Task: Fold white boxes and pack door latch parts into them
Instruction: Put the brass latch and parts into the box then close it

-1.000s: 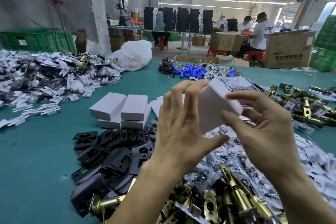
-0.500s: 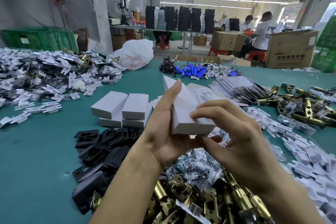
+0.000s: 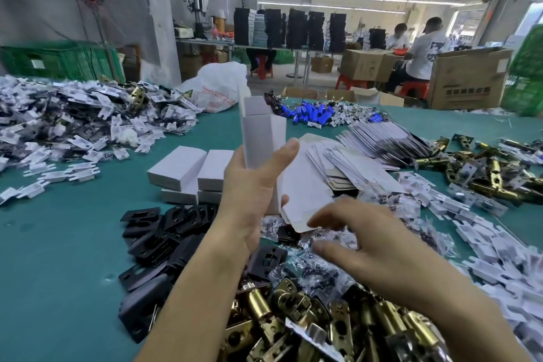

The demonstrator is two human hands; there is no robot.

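A worker's left hand (image 3: pixel 249 185) grips a half-folded white box (image 3: pixel 261 138) upright above the green tabletop (image 3: pixel 58 244), its fingers curled round the box, thumb pressed to the right face, the top flap standing open. The right hand (image 3: pixel 367 256), at five o'clock from the box, hovers with fingers spread and holding nothing over small bags of screws (image 3: pixel 323 270), beside a heap of brass door latches (image 3: pixel 293 317) at six o'clock. Stacked closed boxes (image 3: pixel 188 173) sit at nine o'clock of the held box, black strike plates (image 3: pixel 164 232) at seven o'clock, flat box blanks (image 3: pixel 367 156) at three o'clock.
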